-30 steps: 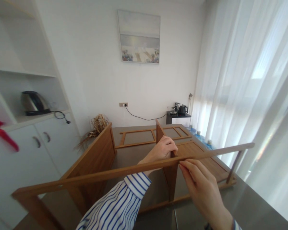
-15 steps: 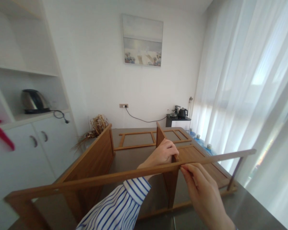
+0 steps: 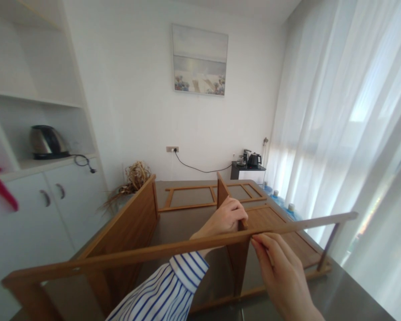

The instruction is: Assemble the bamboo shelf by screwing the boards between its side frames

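A long wooden rail (image 3: 137,253) of a brown frame runs across the front, raised above the table. Behind it stand two upright wooden panels, one on the left (image 3: 127,227) and one in the middle (image 3: 239,261). My left hand (image 3: 225,217) reaches over the rail, its fingers wrapped round the middle panel's upper edge close behind the rail. On the near side, my right hand (image 3: 282,267) is closed in a pinch against the rail where it meets that panel. Whatever is between those fingertips is too small or hidden to name.
A grey table (image 3: 187,223) carries the frame parts, among them a flat open frame (image 3: 190,207) at the back and a lying panel (image 3: 270,218) on the right. Dried plants (image 3: 133,178) stand at the back left, water jugs (image 3: 290,211) by the curtain.
Both hands keep nearly the same place at the joint; the right fingers have shifted only slightly. My view has tilted a little, and the rail's left end sits slightly farther left.
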`<state>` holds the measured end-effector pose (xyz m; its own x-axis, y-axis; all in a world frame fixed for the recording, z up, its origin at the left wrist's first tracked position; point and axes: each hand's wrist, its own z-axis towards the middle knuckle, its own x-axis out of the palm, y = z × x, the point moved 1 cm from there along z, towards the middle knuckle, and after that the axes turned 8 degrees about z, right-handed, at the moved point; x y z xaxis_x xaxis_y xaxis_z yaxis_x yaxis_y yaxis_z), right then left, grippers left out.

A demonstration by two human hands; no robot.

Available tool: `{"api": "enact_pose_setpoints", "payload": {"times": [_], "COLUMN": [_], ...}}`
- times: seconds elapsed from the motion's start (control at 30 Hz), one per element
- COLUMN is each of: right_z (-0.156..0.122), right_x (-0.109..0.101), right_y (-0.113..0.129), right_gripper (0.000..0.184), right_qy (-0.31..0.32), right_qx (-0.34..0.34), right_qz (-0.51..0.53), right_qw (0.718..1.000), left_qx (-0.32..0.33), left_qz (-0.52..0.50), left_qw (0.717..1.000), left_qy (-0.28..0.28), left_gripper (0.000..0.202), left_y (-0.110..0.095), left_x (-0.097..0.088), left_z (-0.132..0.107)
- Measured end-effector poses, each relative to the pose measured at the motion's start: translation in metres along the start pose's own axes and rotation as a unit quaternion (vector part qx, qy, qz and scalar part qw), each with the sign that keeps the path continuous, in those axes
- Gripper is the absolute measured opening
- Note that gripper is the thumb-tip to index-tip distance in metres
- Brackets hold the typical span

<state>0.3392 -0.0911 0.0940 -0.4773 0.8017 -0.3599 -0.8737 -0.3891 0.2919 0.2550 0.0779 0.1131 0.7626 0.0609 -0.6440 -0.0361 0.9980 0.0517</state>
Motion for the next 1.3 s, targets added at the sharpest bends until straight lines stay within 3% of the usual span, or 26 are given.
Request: {"api": "enact_pose_setpoints", "payload": {"times": [0.6,0.97,1.3], "right_z": [0.001,0.004,-0.002], "right_x": [0.001,-0.001,0.003], "right_y": [0.001,0.007,0.007], "right_gripper": [0.009,0.007,0.007], "right_qy": [-0.002,-0.015,-0.037], "right_qx": [0.015,0.097,0.087], "right_qz": [0.009,0.034,0.043], "right_qw": [1.0,0.995,0.995], "left_qx": [0.001,-0.01,-0.02], "left_qz": [-0.021,-0.034,-0.04], "left_qw": [1.0,0.999,0.998], "left_qy": [-0.001,0.008,0.039], "left_gripper": [0.033,0.033,0.033], "left_y": [0.0,-0.007,-0.013], "left_x": [0.001,-0.005,-0.011], "left_z": [0.0,0.0,-0.001]}}
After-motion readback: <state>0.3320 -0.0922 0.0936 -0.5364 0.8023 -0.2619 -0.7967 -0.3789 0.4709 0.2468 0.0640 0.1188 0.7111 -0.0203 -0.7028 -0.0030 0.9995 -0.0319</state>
